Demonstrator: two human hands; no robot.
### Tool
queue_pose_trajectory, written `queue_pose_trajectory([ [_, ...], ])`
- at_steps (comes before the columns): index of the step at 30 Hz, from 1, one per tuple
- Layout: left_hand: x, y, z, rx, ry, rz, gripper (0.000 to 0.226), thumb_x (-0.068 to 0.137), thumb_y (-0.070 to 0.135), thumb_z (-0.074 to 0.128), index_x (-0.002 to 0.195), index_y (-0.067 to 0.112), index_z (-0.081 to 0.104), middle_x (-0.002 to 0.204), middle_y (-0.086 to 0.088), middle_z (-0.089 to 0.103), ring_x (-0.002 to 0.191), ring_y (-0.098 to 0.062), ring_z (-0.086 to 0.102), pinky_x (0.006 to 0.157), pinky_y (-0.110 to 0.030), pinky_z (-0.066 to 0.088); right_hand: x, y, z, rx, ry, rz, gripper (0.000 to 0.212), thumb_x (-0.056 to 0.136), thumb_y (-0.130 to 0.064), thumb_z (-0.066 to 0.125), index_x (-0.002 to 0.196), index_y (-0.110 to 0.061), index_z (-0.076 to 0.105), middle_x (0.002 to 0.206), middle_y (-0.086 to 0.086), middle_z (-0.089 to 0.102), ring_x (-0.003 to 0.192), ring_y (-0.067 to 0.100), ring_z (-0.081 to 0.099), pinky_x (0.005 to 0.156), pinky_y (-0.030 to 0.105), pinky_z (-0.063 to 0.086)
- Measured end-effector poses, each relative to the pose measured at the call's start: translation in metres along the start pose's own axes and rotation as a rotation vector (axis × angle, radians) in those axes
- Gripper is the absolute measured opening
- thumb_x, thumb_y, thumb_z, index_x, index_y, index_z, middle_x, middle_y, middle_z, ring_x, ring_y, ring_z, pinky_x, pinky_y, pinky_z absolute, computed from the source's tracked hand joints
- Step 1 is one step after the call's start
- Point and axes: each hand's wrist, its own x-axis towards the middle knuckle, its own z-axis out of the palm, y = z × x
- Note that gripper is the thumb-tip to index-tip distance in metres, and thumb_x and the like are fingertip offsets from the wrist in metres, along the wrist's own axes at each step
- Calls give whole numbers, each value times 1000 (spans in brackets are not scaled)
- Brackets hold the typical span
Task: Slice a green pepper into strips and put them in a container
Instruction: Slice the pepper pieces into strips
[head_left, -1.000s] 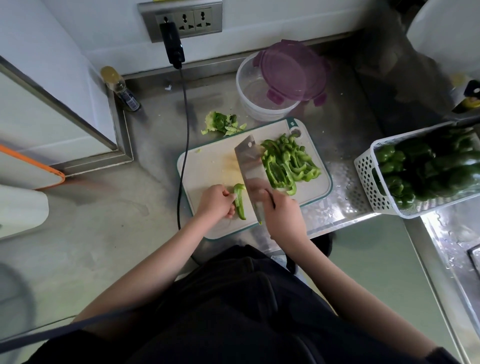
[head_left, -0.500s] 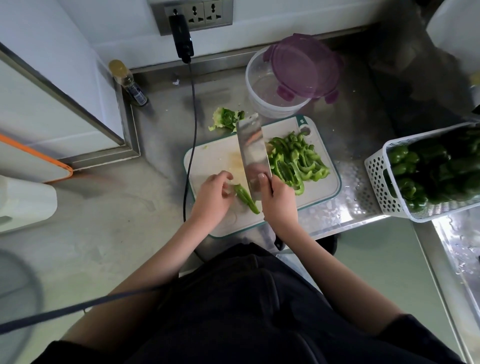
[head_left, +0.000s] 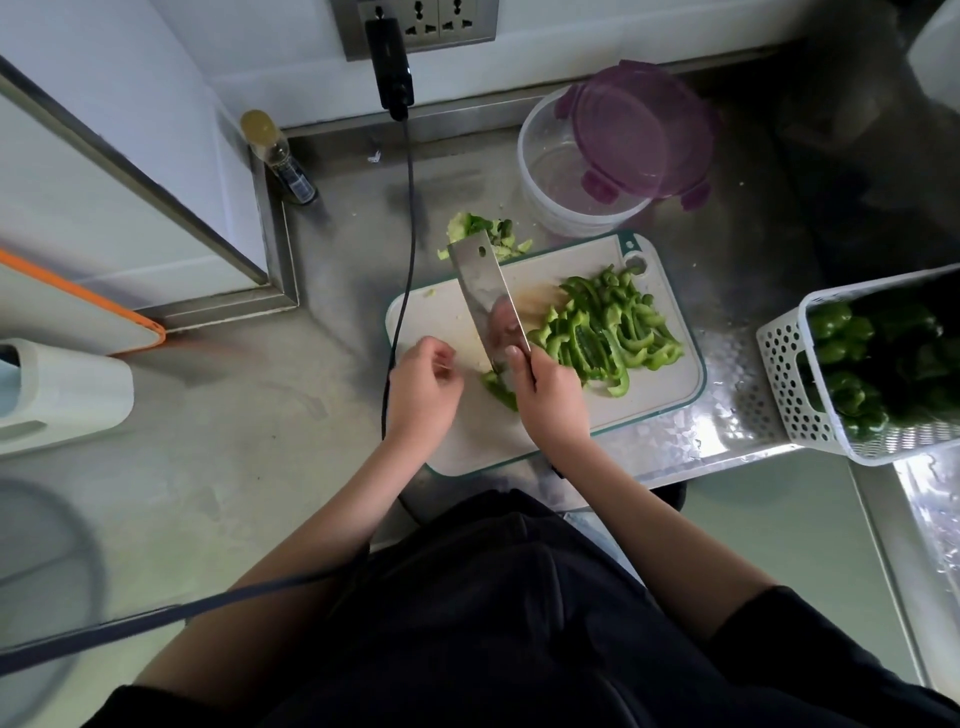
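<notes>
A pile of green pepper strips (head_left: 608, 332) lies on the right half of the white cutting board (head_left: 654, 395). My right hand (head_left: 548, 397) grips a cleaver (head_left: 485, 291), its blade pointing away from me across the board. A last green pepper piece (head_left: 498, 392) lies under the blade's near end, by my right hand. My left hand (head_left: 423, 384) hovers just left of it with fingers loosely curled, holding nothing. A clear round container (head_left: 566, 192) stands behind the board, its purple lid (head_left: 634, 130) leaning on the rim.
Pepper core scraps (head_left: 480, 231) lie on the steel counter behind the board. A white perforated basket (head_left: 789, 374) of whole green peppers sits at the right. A black cable (head_left: 405, 249) hangs from the wall socket past the board's left edge. A small bottle (head_left: 278, 156) stands in the corner.
My left hand has let go of the pepper piece and drawn back to the left. The cleaver has swung its blade further away, flat side now showing.
</notes>
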Motion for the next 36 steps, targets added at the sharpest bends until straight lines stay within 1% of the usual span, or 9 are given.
queue_pose_trajectory([
  [2,4,4,-11,-87,118,-2,25,82,5,64,105,9,56,98,-3,59,86,-18,61,78,-30,52,-1,1,-4,1,-6,-28,30,100,-31,41,74,-16,43,49,-5,40,50,28,47,43,30,26],
  [4,14,13,-28,-105,153,71,47,84,10,67,126,7,48,112,-7,53,91,-15,56,78,-27,51,-3,3,-11,9,-10,-52,30,100,-31,41,80,-11,52,50,-5,41,45,20,43,42,29,25],
  [6,24,26,-45,22,120,262,70,81,14,72,140,7,36,125,-11,47,104,-15,46,87,-18,41,-4,6,-20,-8,-22,-92,30,100,-29,42,79,-10,52,49,-7,40,42,12,38,42,28,26],
  [9,37,39,-62,280,16,519,89,72,25,79,145,15,30,133,-9,47,119,-24,36,101,-21,22,-6,11,-31,-65,-36,-174,28,99,-26,46,75,-11,51,49,-2,42,42,19,40,43,34,32],
  [12,45,39,-63,251,-48,541,71,69,28,81,132,14,51,125,-5,57,116,-29,44,96,-16,23,-10,16,-35,-108,-37,-211,33,97,-30,47,79,-6,57,50,2,44,42,26,45,41,37,36],
  [15,47,36,-59,235,-34,551,44,71,23,80,109,7,65,105,-8,66,103,-30,54,84,-10,26,-15,20,-35,-164,-55,-225,51,93,-49,34,78,-6,58,50,4,48,43,30,50,41,36,39],
  [19,50,35,-59,261,-47,531,26,74,21,77,94,6,70,89,-6,68,94,-27,52,71,-20,28,-20,22,-30,-248,-86,-217,52,91,-47,32,86,-4,59,56,12,55,49,33,52,46,31,35],
  [28,63,27,-54,337,-107,518,23,76,26,75,89,9,69,84,-5,67,90,-27,52,75,-37,39,-20,17,-23,-357,-74,-220,33,99,-33,44,86,-6,60,51,6,50,44,31,51,43,26,30],
  [36,65,22,-53,373,-123,496,20,78,20,74,93,8,70,88,-4,67,95,-26,51,78,-35,37,-21,18,-19,-403,-130,-179,36,100,-35,40,97,-6,60,56,4,47,52,32,54,48,28,31],
])
